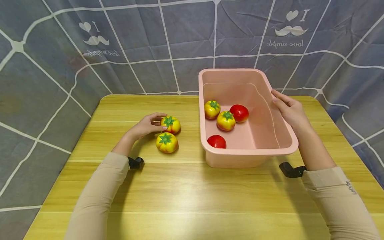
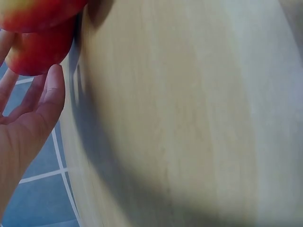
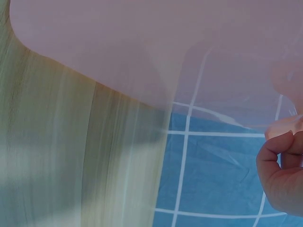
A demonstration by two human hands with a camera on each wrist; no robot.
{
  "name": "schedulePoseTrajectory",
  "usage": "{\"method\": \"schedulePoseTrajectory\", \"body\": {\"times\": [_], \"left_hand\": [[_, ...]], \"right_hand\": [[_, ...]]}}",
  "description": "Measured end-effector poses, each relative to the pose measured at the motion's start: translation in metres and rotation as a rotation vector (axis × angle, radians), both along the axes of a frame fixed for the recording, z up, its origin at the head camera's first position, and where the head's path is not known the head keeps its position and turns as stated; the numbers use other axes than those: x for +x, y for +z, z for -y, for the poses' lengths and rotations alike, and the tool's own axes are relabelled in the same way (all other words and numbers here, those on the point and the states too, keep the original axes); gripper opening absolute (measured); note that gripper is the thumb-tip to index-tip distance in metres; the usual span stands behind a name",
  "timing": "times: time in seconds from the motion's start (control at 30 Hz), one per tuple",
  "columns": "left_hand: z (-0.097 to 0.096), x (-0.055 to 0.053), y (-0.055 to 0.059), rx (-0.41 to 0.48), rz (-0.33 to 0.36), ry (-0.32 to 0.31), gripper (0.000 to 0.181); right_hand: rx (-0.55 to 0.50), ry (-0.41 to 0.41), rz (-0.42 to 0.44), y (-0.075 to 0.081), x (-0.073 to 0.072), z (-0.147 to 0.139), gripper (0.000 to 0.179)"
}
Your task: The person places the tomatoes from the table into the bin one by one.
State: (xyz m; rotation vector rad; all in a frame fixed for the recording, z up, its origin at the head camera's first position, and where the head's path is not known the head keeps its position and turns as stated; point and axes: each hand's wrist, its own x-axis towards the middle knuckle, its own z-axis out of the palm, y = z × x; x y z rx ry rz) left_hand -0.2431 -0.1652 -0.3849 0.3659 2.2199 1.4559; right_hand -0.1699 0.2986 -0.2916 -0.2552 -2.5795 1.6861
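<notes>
In the head view, a grey-blue cloth (image 1: 192, 33) with white grid lines fills the top and both sides of the frame, printed in the upper left and upper right with hearts, moustaches and mirrored lettering. Below it a wooden table (image 1: 168, 200) runs from the middle to the bottom edge. A pink bin (image 1: 252, 152) stands right of centre, its open top showing four tomatoes inside.

Two beige sleeves come in from the lower left (image 1: 93, 193) and the lower right (image 1: 336, 200). The right hand (image 1: 291, 111) grips the bin's right rim; the right wrist view shows its fingers curled at the far right edge, beside the pink wall. The left hand (image 1: 148, 126), left of centre, grasps the far tomato (image 1: 171, 124) — thumb on the near side, fingers round the back.

Just in front of that one sits the near tomato (image 1: 166, 143), also yellow with a green star-shaped top. In the left wrist view both show red undersides at the upper left. Inside the bin, two yellow tomatoes (image 1: 226, 121) and two red tomatoes (image 1: 239, 113) lie towards its left half, one red one partly hidden behind the front rim. Smallest are the black pieces (image 1: 136, 163) at the wrists.
</notes>
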Motion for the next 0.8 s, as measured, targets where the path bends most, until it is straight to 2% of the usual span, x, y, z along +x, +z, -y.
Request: {"method": "schedulePoseTrajectory", "body": {"times": [0.13,0.37,0.6,0.8], "left_hand": [[0.0,-0.001,-0.001,0.011,-0.001,0.016,0.059],[-0.003,-0.001,0.001,0.045,-0.011,0.056,0.058],[-0.002,0.0,0.01,0.05,-0.018,0.091,0.059],[-0.001,0.001,0.024,0.038,-0.051,0.109,0.06]], "right_hand": [[0.007,-0.003,0.003,0.0,0.0,0.001,0.057],[-0.078,0.0,0.007,-0.001,-0.001,-0.002,0.052],[-0.052,-0.003,0.015,-0.001,-0.001,-0.003,0.052],[-0.043,-0.003,0.018,-0.001,-0.002,-0.003,0.052]]}}
